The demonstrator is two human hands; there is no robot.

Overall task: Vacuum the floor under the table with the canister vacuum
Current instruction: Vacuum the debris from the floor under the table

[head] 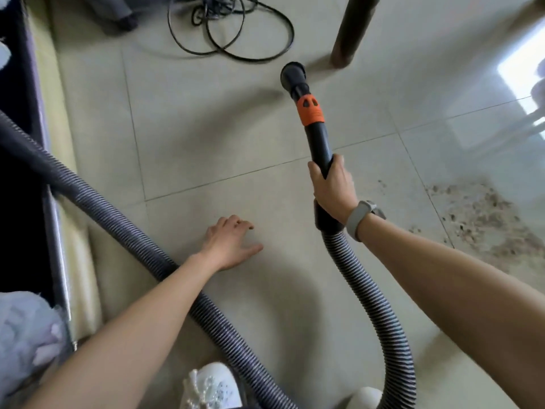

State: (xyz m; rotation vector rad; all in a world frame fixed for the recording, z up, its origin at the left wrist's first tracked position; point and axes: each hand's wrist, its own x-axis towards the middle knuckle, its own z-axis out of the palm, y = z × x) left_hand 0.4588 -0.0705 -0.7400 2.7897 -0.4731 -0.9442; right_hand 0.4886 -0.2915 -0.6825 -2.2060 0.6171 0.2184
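Observation:
My right hand (332, 187) grips the black vacuum wand (318, 143) near its lower end, where the ribbed grey hose (371, 305) joins. The wand has an orange collar (310, 109) and ends in a round black nozzle (292, 73) close to the tiled floor (206, 143), beside a dark brown table leg (351, 31). My left hand (228, 245) hovers over the tiles with relaxed, spread fingers and holds nothing. A patch of brown dirt and crumbs (483, 219) lies on the floor to the right of my right arm. The canister is out of sight.
A second run of the hose (118, 219) crosses the floor from upper left under my left arm. A coiled black cable (230, 28) lies at the top. Dark furniture with a metal edge (56, 231) runs along the left. My white shoes (212, 385) are at the bottom.

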